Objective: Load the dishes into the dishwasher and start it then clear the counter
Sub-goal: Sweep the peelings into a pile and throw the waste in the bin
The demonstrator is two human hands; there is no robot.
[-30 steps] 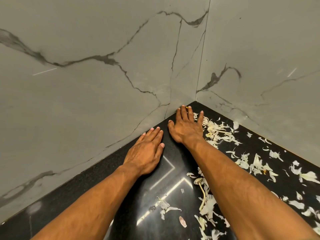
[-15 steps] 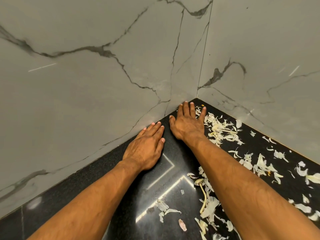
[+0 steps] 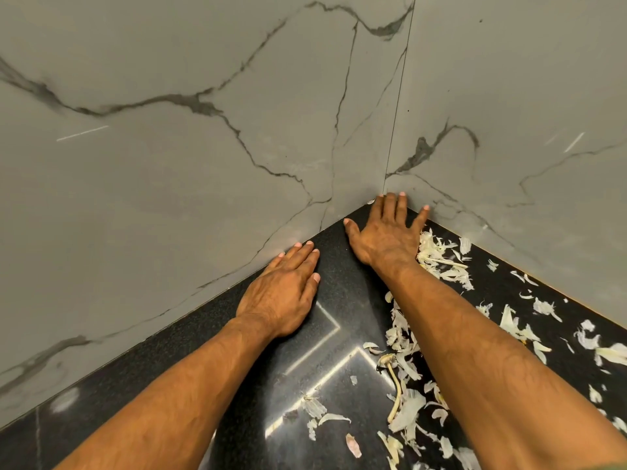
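Pressing flat hands (image 3: pixel 383 237) on black counter (image 3: pixel 190 361), pale peelings (image 3: pixel 441 259), perhaps garlic, marbled walls (image 3: pixel 169 164)

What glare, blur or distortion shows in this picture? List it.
Head view: bright angular strip-light reflections glare off the glossy black counter between the forearms; faint light streaks mark the marble wall; wide-angle stretch enlarges the forearms near the bottom edge; left hand, right hand and peels look sharp.

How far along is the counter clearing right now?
Done: nothing visibly; no dishwasher or dishes in view. In hand: right hand lies flat in the counter corner beside the garlic peels, left hand flat near the wall. Left: peels cover the counter's right side, ungathered.
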